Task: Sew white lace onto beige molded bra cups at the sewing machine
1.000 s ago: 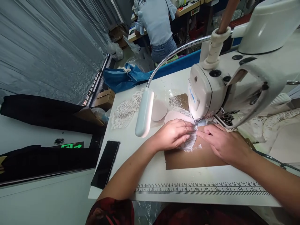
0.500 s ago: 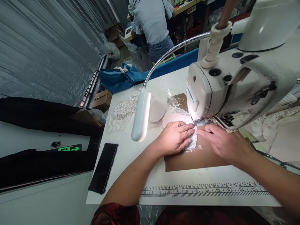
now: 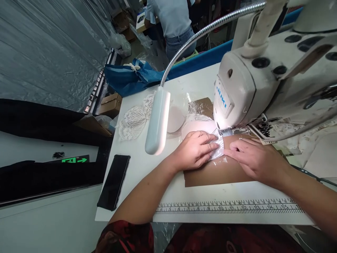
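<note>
A white lace piece (image 3: 219,149) joined to a pale pink cup (image 3: 196,129) lies by the needle area of the white sewing machine (image 3: 234,91). My left hand (image 3: 196,150) lies on the lace with its fingers stretched toward the needle, pressing the fabric flat. My right hand (image 3: 256,158) is just right of the lace, its index finger pointing at the lace's right edge and its other fingers curled. Whether those curled fingers hold anything is hidden. Beneath both hands is a brown sheet (image 3: 210,178) on the white table (image 3: 168,189).
A lamp (image 3: 157,121) on a bendy metal neck hangs left of the machine. Around it lie lace pieces (image 3: 133,121), a round pad (image 3: 175,119) and a black phone (image 3: 113,182). A ruler strip (image 3: 226,208) runs along the front edge. A person (image 3: 175,21) sits beyond.
The view has shifted and come closer to the machine. My right hand has drawn slightly away from the needle, and the lace between the hands shows more. My left hand stays on the fabric.
</note>
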A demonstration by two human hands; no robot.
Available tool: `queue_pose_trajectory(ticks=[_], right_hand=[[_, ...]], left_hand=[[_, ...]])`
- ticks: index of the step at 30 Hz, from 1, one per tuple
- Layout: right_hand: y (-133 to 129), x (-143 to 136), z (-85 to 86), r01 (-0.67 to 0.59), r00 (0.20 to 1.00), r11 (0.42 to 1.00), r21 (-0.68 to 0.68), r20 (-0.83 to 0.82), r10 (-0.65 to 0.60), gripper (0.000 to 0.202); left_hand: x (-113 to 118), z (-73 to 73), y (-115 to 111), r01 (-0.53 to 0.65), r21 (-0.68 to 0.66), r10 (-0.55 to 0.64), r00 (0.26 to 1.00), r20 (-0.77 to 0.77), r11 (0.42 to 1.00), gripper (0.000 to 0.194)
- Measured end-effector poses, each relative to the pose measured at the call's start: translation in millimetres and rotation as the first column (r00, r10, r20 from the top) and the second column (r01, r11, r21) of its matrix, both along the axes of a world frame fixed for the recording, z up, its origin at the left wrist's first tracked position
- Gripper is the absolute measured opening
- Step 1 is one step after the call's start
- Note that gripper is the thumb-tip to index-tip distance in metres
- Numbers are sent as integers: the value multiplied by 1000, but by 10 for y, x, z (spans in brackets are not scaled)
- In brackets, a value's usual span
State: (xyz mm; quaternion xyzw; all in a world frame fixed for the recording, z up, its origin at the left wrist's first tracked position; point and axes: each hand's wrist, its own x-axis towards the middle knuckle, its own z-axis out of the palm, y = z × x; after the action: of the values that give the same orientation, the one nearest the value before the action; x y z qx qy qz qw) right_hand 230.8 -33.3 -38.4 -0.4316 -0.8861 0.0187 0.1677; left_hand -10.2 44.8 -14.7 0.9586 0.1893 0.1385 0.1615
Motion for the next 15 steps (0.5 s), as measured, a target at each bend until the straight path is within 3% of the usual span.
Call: queue_pose_trajectory(ticks=[15], right_hand=[[-67, -21, 61, -18, 999, 998, -65, -32, 16, 33]], left_hand=[[-16, -7, -33, 67, 52, -63, 995, -73, 996, 32]])
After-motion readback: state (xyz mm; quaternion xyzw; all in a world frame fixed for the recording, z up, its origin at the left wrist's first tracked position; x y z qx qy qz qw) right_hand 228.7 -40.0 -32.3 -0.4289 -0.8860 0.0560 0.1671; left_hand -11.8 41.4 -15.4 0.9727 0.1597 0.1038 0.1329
